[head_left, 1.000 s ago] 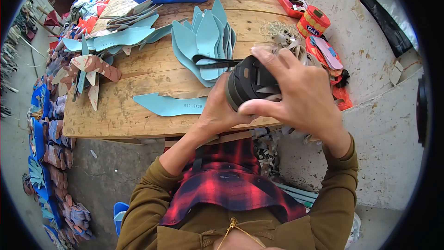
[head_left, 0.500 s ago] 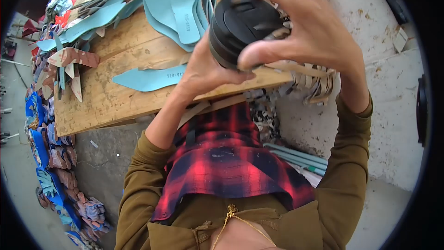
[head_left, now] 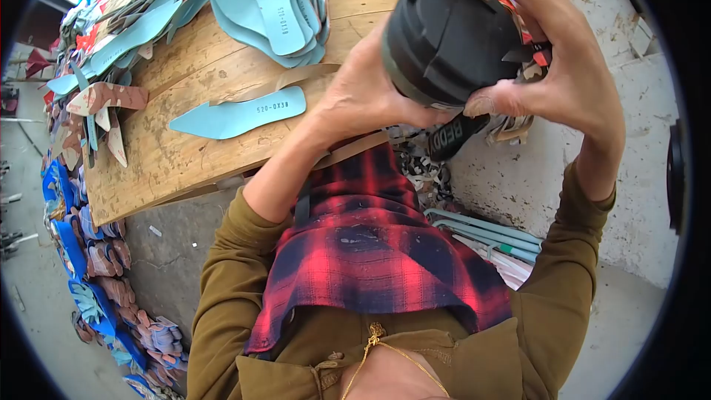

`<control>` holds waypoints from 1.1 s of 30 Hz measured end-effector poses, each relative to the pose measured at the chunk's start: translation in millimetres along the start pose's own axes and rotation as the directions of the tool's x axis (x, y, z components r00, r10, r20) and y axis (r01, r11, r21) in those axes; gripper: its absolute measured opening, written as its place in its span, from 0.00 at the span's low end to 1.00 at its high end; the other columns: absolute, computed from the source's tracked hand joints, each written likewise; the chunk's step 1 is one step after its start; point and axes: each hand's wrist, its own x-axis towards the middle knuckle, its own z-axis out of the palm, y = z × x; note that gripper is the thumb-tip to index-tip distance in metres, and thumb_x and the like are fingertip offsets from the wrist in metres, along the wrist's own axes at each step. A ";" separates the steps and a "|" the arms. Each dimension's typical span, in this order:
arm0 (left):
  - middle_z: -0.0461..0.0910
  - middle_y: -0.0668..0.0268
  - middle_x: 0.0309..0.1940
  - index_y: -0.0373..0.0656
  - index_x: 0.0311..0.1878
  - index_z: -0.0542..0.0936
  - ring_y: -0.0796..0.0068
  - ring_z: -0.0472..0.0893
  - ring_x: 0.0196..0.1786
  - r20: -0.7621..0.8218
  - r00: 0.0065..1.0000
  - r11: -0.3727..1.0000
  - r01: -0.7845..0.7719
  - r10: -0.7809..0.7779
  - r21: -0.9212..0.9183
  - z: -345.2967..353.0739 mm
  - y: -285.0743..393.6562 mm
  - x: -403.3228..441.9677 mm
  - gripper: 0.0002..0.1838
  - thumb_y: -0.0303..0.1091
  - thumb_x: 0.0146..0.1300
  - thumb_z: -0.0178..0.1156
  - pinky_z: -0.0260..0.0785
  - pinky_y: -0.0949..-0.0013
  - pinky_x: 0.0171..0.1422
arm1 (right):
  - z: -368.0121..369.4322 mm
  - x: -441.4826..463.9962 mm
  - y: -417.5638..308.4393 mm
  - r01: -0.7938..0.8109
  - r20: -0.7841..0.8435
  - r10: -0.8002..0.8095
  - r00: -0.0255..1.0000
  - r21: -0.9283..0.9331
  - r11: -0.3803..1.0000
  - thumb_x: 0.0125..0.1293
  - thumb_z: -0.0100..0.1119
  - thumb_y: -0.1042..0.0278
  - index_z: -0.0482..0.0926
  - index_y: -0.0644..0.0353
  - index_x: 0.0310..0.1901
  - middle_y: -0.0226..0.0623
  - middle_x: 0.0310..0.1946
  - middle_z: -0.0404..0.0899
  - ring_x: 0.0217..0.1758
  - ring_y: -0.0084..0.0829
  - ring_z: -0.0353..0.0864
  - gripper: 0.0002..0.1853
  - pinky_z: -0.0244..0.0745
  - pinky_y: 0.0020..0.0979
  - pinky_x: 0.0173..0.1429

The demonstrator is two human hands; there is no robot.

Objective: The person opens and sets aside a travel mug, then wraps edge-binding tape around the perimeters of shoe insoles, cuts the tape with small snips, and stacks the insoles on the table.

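A black-lidded travel mug (head_left: 455,33) is held up above the table's right end, its lid facing me. Around its lower left side wraps my left hand (head_left: 363,92), fingers partly hidden behind it. My right hand (head_left: 559,52) grips the lid's right edge, with the thumb at the lower rim and the fingers over the top. A black strap (head_left: 457,137) with white letters hangs beneath the mug. Left of my left hand, a single light-blue shoe insole (head_left: 241,115) lies on the wooden table (head_left: 163,170), beside a thin brown strip (head_left: 281,81).
A stack of blue insoles (head_left: 278,11) lies farther back on the table. More insoles and patterned pieces (head_left: 111,96) pile up at its left edge. Blue trays (head_left: 70,244) with shoe parts line the floor at left. Pale green metal tubes (head_left: 489,230) are low on the right.
Both hands have moved to the right with the mug, which now appears larger and nearer. The hanging strap has come into view, and more of the single insole shows.
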 end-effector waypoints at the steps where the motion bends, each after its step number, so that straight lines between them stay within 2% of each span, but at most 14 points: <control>1: 0.75 0.60 0.52 0.35 0.64 0.64 0.67 0.76 0.57 -0.013 0.999 0.999 -0.031 0.030 -0.024 9.1 -4.2 3.4 0.51 0.33 0.34 0.80 0.67 0.64 0.63 | 0.3 -8.8 0.3 -0.056 -0.018 0.056 0.998 -0.005 0.998 0.42 0.73 0.43 0.71 0.65 0.62 0.47 0.53 0.76 0.57 0.41 0.76 0.47 0.71 0.36 0.59; 3: 0.76 0.59 0.50 0.36 0.62 0.66 0.64 0.76 0.55 -0.101 0.988 0.993 -0.121 0.119 -0.017 37.6 -22.2 6.0 0.50 0.35 0.32 0.80 0.68 0.62 0.63 | 3.3 -30.3 -10.9 -0.122 -0.076 0.125 0.989 0.038 0.992 0.36 0.76 0.58 0.70 0.62 0.64 0.41 0.53 0.74 0.58 0.35 0.74 0.48 0.66 0.33 0.63; 4: 0.75 0.56 0.49 0.36 0.60 0.69 0.58 0.77 0.53 -0.123 0.982 0.989 -0.146 0.145 0.000 50.5 -27.8 6.9 0.48 0.36 0.30 0.80 0.68 0.60 0.62 | 4.3 -42.2 -9.8 -0.152 -0.093 0.157 0.983 0.062 0.986 0.33 0.75 0.57 0.71 0.62 0.64 0.40 0.54 0.73 0.58 0.35 0.73 0.48 0.66 0.33 0.63; 8: 0.75 0.54 0.50 0.36 0.59 0.69 0.53 0.76 0.55 -0.051 0.991 0.992 -0.122 0.121 -0.022 87.8 -41.3 5.6 0.47 0.36 0.31 0.80 0.69 0.59 0.60 | 13.2 -90.1 -16.5 -0.410 -0.125 0.446 0.886 0.238 0.880 0.37 0.75 0.58 0.70 0.64 0.64 0.39 0.57 0.71 0.61 0.36 0.71 0.47 0.66 0.32 0.63; 12: 0.74 0.52 0.51 0.34 0.59 0.68 0.55 0.76 0.55 -0.033 0.998 0.995 -0.065 0.062 -0.081 116.7 -38.2 2.8 0.48 0.35 0.31 0.80 0.69 0.59 0.60 | 26.4 -126.1 -18.0 -0.467 -0.207 0.503 0.839 0.201 0.861 0.36 0.76 0.62 0.71 0.61 0.64 0.36 0.55 0.72 0.59 0.32 0.72 0.46 0.68 0.28 0.57; 15: 0.74 0.53 0.51 0.34 0.59 0.68 0.55 0.77 0.54 -0.009 1.000 0.998 0.008 -0.009 -0.066 127.2 -38.8 -0.9 0.47 0.33 0.32 0.79 0.69 0.59 0.60 | 27.1 -137.1 -25.0 -0.568 -0.172 0.613 0.771 0.248 0.785 0.36 0.77 0.61 0.72 0.59 0.64 0.36 0.55 0.73 0.58 0.32 0.73 0.46 0.69 0.28 0.57; 16: 0.74 0.54 0.50 0.34 0.59 0.68 0.57 0.77 0.53 0.017 1.000 0.998 -0.002 0.003 -0.061 128.1 -43.0 -2.0 0.45 0.30 0.32 0.76 0.69 0.60 0.60 | 29.2 -138.7 -25.5 -0.555 -0.225 0.600 0.768 0.236 0.798 0.40 0.76 0.59 0.74 0.57 0.60 0.38 0.54 0.75 0.56 0.40 0.77 0.41 0.74 0.34 0.58; 19: 0.74 0.55 0.49 0.34 0.58 0.67 0.59 0.77 0.53 0.073 0.993 0.974 0.103 -0.090 -0.201 134.8 -49.0 -0.7 0.43 0.28 0.32 0.74 0.69 0.61 0.60 | 43.7 -148.5 -18.4 -0.547 -0.311 0.584 0.750 0.205 0.811 0.41 0.76 0.56 0.74 0.57 0.60 0.39 0.57 0.73 0.58 0.40 0.77 0.40 0.75 0.36 0.59; 21: 0.74 0.55 0.48 0.34 0.57 0.68 0.60 0.77 0.53 0.098 0.982 0.940 0.186 -0.164 -0.288 135.7 -44.6 1.7 0.42 0.29 0.33 0.74 0.69 0.62 0.59 | 47.8 -148.1 -23.1 -0.531 -0.418 0.514 0.749 0.085 0.843 0.42 0.77 0.57 0.76 0.59 0.58 0.42 0.59 0.74 0.59 0.41 0.77 0.38 0.75 0.37 0.59; 25: 0.74 0.55 0.48 0.34 0.57 0.68 0.58 0.77 0.52 0.001 0.987 0.975 0.159 -0.161 -0.157 138.2 -32.6 -1.4 0.42 0.31 0.33 0.74 0.69 0.61 0.58 | 72.4 -154.7 -21.0 -0.425 -0.570 0.358 0.740 0.018 0.905 0.47 0.76 0.52 0.78 0.62 0.55 0.48 0.57 0.77 0.56 0.45 0.80 0.35 0.79 0.38 0.56; 26: 0.74 0.55 0.47 0.34 0.57 0.68 0.58 0.77 0.51 -0.017 0.989 0.983 0.147 -0.150 -0.106 138.6 -28.9 -3.7 0.42 0.31 0.33 0.74 0.70 0.60 0.57 | 72.4 -151.1 -22.8 -0.411 -0.626 0.282 0.727 -0.067 0.909 0.53 0.72 0.51 0.79 0.65 0.53 0.49 0.51 0.80 0.50 0.45 0.83 0.31 0.81 0.37 0.52; 30: 0.73 0.54 0.47 0.35 0.56 0.68 0.56 0.77 0.51 -0.047 0.985 0.987 0.163 -0.163 -0.007 140.0 -17.2 -12.0 0.42 0.33 0.33 0.76 0.70 0.59 0.56 | 69.6 -148.2 -36.7 -0.477 -0.633 0.332 0.700 -0.067 0.876 0.58 0.68 0.55 0.81 0.68 0.48 0.50 0.46 0.82 0.47 0.45 0.85 0.24 0.82 0.36 0.48; 32: 0.73 0.54 0.46 0.36 0.56 0.68 0.55 0.77 0.51 -0.034 0.973 0.973 0.228 -0.229 -0.030 139.0 -12.9 -14.1 0.42 0.34 0.34 0.77 0.70 0.59 0.55 | 81.2 -149.3 -27.3 -0.465 -0.691 0.257 0.676 -0.130 0.876 0.55 0.70 0.53 0.83 0.62 0.48 0.44 0.47 0.83 0.33 0.35 0.82 0.24 0.77 0.29 0.36; 33: 0.73 0.54 0.46 0.36 0.56 0.68 0.55 0.77 0.51 -0.027 0.965 0.964 0.261 -0.262 -0.041 138.5 -11.7 -14.6 0.42 0.34 0.34 0.77 0.70 0.59 0.55 | 80.7 -148.6 -26.4 -0.472 -0.706 0.264 0.657 -0.112 0.875 0.56 0.70 0.55 0.83 0.62 0.46 0.42 0.43 0.83 0.29 0.33 0.79 0.22 0.75 0.28 0.32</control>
